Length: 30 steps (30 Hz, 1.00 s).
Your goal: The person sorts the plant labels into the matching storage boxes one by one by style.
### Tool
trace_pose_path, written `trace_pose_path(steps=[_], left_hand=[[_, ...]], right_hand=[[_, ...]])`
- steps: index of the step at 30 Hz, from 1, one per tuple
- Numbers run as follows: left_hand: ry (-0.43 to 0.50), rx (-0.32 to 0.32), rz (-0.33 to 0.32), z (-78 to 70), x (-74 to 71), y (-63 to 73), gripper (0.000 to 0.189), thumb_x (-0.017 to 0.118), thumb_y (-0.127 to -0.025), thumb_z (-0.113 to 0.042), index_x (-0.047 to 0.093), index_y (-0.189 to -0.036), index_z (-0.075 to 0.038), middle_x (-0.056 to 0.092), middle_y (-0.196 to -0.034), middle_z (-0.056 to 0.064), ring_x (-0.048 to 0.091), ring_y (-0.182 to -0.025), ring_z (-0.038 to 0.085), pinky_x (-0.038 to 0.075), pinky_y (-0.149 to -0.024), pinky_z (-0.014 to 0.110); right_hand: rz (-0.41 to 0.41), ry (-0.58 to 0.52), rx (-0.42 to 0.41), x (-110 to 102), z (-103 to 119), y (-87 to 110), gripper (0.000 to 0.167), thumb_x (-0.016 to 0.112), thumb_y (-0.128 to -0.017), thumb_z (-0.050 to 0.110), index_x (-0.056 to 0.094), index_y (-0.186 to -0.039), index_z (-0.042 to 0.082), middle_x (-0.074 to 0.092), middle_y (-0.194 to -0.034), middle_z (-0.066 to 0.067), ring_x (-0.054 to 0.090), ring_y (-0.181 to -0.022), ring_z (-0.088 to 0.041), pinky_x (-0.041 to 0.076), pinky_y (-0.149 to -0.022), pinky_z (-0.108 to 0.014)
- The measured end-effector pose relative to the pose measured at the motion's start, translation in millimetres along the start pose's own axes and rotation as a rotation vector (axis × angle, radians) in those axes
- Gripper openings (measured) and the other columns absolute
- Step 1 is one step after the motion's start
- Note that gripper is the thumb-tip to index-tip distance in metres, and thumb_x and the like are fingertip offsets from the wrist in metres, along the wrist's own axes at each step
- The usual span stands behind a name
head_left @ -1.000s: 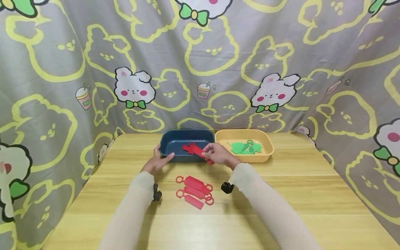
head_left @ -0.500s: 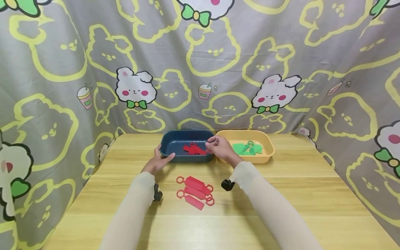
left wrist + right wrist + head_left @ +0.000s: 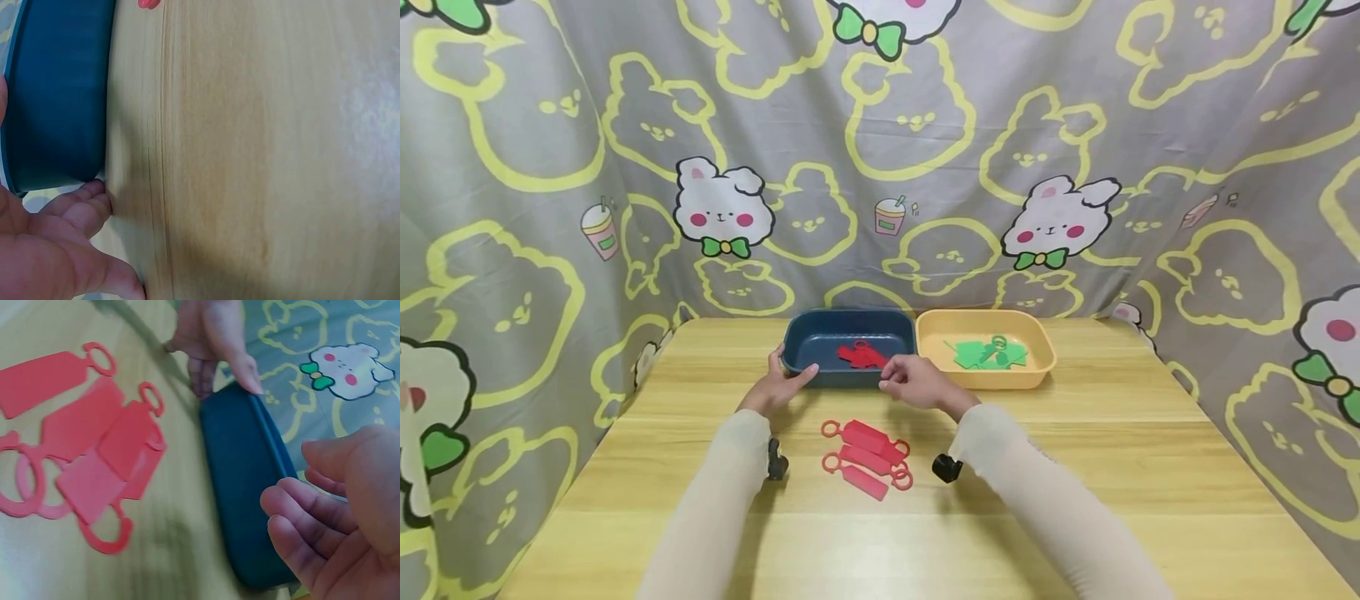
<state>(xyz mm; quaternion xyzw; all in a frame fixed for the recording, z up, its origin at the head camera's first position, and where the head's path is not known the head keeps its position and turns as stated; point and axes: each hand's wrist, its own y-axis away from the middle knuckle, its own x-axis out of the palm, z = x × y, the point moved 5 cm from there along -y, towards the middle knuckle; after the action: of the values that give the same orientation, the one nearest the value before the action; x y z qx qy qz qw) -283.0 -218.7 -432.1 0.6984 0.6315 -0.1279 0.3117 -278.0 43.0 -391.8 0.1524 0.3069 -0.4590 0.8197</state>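
Observation:
My left hand point(image 3: 777, 388) holds the left end of a dark blue plastic bin point(image 3: 835, 379), its thumb at the front rim and its fingers along the end wall. Just in front of the bin's right corner is my right hand point(image 3: 921, 382), fingers loosely bent and nothing between them in the right wrist view. Red flat tags point(image 3: 859, 357) with ring loops lie inside the blue bin, partly hidden by its front wall. Nearer to me on the table, several more red tags point(image 3: 865, 438) overlap in a small pile.
A yellow bin point(image 3: 992, 381) stands against the blue one's right side, with green tags point(image 3: 976, 355) in it. Behind both bins hangs a patterned grey curtain point(image 3: 820, 125). The wooden table point(image 3: 1075, 483) carries everything.
My right hand let go of a red tag, which now lies in the blue bin; it rose slightly, then moved toward me past the front rim. My left hand stayed at the bin.

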Motion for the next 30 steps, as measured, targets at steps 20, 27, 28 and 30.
trace_pose_path(steps=[20,27,28,30], left_hand=[[0.027,0.005,0.019,0.1,3.0,0.0,0.1,0.052,-0.091,-0.064,-0.015,-0.152,-0.021,0.024,-0.15,0.035,0.032,-0.132,0.052,0.025,-0.109,0.055],[0.022,0.005,0.01,-1.9,0.6,1.1,0.096,0.052,-0.094,-0.059,-0.014,-0.152,-0.02,0.025,-0.15,0.034,0.033,-0.131,0.051,0.026,-0.108,0.055],[0.023,0.005,0.011,-2.0,0.2,1.4,0.097,0.052,-0.093,-0.06,-0.014,-0.152,-0.02,0.025,-0.15,0.034,0.034,-0.131,0.051,0.026,-0.108,0.055],[0.023,0.006,0.013,-2.1,-0.4,1.8,0.098,0.052,-0.092,-0.061,-0.014,-0.152,-0.02,0.024,-0.15,0.034,0.034,-0.131,0.051,0.026,-0.108,0.055]], right_hand=[[0.242,0.443,-0.072,65.1,-3.8,12.7,0.027,0.082,-0.079,0.03,0.066,-0.093,0.012,0.055,-0.077,0.006,0.051,-0.075,-0.011,0.046,-0.072,-0.024],[0.24,0.395,-0.074,60.2,-3.1,13.8,0.017,0.077,-0.085,0.019,0.061,-0.091,0.014,0.054,-0.078,0.005,0.051,-0.075,-0.012,0.045,-0.072,-0.025],[0.233,0.381,-0.078,59.2,-3.1,13.6,0.016,0.075,-0.086,0.017,0.06,-0.091,0.014,0.054,-0.078,0.005,0.051,-0.074,-0.012,0.045,-0.072,-0.026],[0.213,0.355,-0.087,56.9,-3.1,12.6,0.014,0.073,-0.088,0.014,0.059,-0.09,0.013,0.054,-0.076,0.005,0.051,-0.073,-0.012,0.045,-0.071,-0.026]])
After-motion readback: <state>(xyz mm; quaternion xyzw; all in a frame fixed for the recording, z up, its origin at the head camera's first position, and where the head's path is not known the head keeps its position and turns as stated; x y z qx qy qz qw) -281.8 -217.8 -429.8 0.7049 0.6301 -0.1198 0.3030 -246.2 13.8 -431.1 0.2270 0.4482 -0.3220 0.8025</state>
